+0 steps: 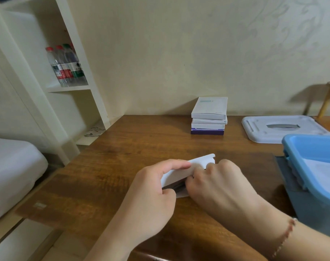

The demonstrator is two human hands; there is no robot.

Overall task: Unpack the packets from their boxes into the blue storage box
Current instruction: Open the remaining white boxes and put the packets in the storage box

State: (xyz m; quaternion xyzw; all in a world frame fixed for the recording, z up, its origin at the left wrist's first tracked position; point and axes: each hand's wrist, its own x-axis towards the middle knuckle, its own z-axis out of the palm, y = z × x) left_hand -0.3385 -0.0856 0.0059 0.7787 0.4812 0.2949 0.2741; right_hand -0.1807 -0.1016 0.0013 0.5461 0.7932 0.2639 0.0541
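I am seeing a small white box (181,173) lying on the wooden table (122,157), caught between both hands. My left hand (152,193) is gripping its near end, forefinger lying along the top face and thumb curling under the side. My right hand (220,185) is pressing against the other side with fingers curled in at the box's opening, where a white flap (205,160) is standing up; something dark is showing inside. The blue storage box (314,162) is sitting to the right, near my right wrist, with its white lid (277,129) lying behind it. A stack of boxes (209,117) is waiting by the wall.
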